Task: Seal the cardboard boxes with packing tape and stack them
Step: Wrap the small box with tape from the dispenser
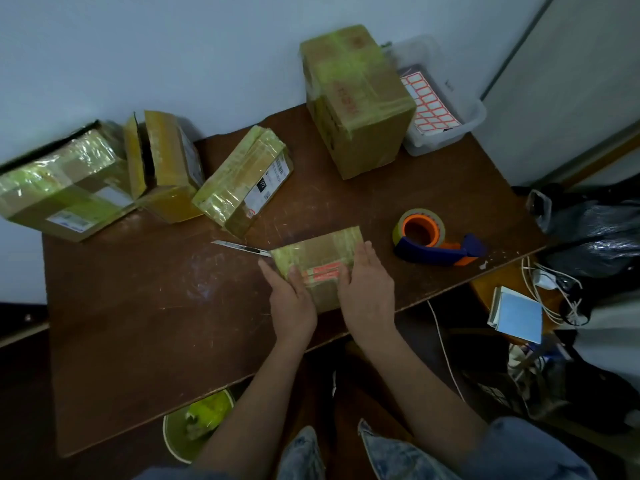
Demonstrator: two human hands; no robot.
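Both hands press a small flat tape-wrapped cardboard box (320,268) at the centre of the brown wooden tabletop (138,323).

Left hand (291,299) and right hand (367,285) flank it, fingers (363,254) nearly straight on its sides; the step looks like smoothing tape, with lifting to stack next. The orange-and-blue tape dispenser (433,239) lies just right, a silver box cutter (240,248) touches the box's left corner, and the tall taped cardboard box (356,98) stands upper centre; an unsealed open-flapped box (162,164) waits upper left.

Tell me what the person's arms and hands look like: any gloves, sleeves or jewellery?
The left hand and right hand are bare: no gloves, and no rings or watch that show. Both forearms are uncovered. A blue denim-like sleeve shows on the right upper arm at the frame's bottom edge.
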